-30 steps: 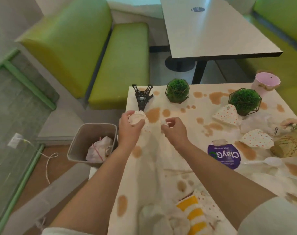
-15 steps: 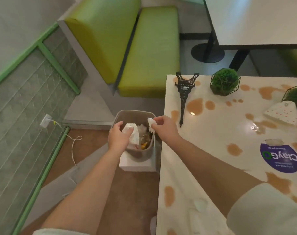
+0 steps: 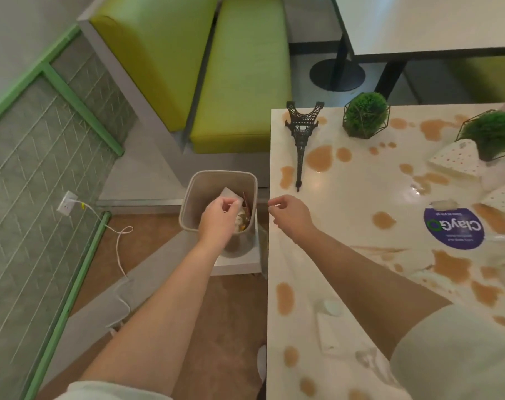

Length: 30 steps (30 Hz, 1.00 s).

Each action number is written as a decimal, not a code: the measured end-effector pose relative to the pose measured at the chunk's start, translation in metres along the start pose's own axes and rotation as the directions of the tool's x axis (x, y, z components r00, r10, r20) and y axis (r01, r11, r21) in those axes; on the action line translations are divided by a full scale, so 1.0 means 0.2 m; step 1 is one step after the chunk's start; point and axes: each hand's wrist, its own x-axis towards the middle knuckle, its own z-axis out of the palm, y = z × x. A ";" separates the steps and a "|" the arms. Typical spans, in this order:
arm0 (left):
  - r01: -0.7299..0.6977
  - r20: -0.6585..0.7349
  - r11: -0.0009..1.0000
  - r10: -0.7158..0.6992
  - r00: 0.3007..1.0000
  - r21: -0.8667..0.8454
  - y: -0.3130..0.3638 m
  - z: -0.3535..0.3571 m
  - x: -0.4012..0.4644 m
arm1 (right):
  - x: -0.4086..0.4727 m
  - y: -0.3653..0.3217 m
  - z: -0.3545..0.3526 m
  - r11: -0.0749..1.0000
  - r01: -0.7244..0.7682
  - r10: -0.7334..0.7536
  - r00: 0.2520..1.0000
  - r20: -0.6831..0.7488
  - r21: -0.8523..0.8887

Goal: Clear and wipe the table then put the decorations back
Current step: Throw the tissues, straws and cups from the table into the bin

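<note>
Brown spills blotch the table (image 3: 346, 226) beside a green bench (image 3: 239, 67).

I see the white table (image 3: 361, 215) blotched with brown spills; a black Eiffel Tower model (image 3: 302, 134) and two caged green plant balls (image 3: 365, 115) (image 3: 495, 134) stand at its far edge.

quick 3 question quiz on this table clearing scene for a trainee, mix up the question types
1. True or false: the left hand is above the bin.
2. Which decoration stands nearest the table's left edge?
A. tower model
B. left wire-framed plant ball
C. purple sticker
3. Fill in: the brown patches on the tabletop are ____.

Key
1. True; its fingers are loosely curled and hold nothing visible.
2. A
3. spills, not yet wiped.
</note>
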 end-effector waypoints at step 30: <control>-0.151 0.168 0.904 0.090 0.982 0.399 0.06 0.64 -1.10 | -0.80 0.84 -0.83 0.657 0.096 -0.084 0.995 0.054 -0.748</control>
